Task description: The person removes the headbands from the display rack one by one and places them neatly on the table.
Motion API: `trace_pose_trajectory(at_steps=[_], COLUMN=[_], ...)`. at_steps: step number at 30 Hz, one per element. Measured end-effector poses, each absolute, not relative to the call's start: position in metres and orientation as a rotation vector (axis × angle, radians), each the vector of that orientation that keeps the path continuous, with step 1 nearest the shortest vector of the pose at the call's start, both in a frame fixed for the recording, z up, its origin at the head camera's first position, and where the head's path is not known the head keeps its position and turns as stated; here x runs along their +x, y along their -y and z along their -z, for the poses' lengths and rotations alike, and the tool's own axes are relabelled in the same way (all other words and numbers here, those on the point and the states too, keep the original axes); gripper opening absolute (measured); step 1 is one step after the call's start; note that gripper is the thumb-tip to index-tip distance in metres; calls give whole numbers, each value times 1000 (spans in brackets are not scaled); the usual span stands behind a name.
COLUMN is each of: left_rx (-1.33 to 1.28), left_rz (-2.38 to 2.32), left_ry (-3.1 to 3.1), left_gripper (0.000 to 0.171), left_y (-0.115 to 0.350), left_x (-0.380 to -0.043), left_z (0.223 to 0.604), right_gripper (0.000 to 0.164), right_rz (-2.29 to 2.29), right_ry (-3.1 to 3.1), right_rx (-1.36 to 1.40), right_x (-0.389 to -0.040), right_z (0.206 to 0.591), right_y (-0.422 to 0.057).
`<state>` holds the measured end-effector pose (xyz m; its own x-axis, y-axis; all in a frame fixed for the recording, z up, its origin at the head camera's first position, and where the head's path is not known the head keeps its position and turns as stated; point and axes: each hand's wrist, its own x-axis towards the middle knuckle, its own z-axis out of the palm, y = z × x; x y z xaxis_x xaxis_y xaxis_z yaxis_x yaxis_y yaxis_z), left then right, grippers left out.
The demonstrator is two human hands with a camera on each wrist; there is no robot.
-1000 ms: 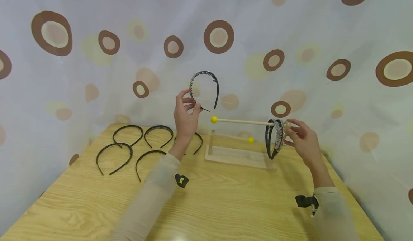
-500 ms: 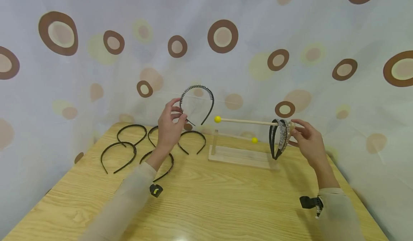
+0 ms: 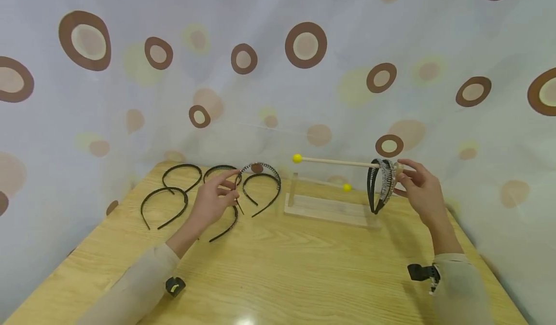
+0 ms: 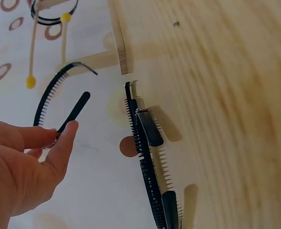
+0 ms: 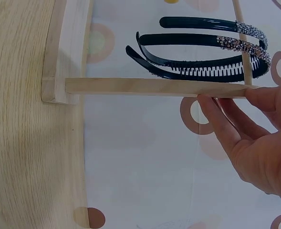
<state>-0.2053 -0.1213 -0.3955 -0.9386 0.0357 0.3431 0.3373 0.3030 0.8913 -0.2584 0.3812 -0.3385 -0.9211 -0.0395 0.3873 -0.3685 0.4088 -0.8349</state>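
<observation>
My left hand point(image 3: 212, 200) pinches a black toothed headband point(image 4: 48, 98) by one arm, between thumb and fingers. In the head view that headband is raised in front of another one lying on the table. My right hand point(image 3: 422, 190) holds the upper end of an upright point(image 5: 154, 87) of the wooden display stand point(image 3: 326, 211), thumb on one side and fingers on the other. Headbands with sparkling stones point(image 3: 385, 182) hang from the stand's upper rod point(image 3: 339, 162), close to the right hand. A yellow ball point(image 3: 297, 158) caps the rod's free end.
Several black headbands lie on the left of the wooden table point(image 3: 278, 276), including a front-left one point(image 3: 142, 209) and a back-left one point(image 3: 182, 165). A lower rod ends in a yellow ball point(image 3: 347, 188). A patterned curtain point(image 3: 278, 98) stands behind the table.
My left hand has moved left and down with the headband, from above the rod's yellow end to over the headbands on the table. The right hand keeps its hold on the stand.
</observation>
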Motion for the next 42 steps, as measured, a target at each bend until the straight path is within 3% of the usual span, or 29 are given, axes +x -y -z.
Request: trace_pose_trajectory(at_steps=[14,23,42], left_rx=[-283,-291,-221], left_rz=[1576,1910,1628], left_ry=[2821,2834,2988], left_gripper=[52,50,49], left_y=[112,127,133], left_x=[-192,-196,-200], left_z=[408,414,411], right_gripper=[44,44,44], right_rz=[-1636,-1600,-1616], right_ry=[2291,2320,2323], right_rx=[411,376,368], right_x=[-260,-259,-256], right_z=[339,336,336], right_y=[-382,-380,-380])
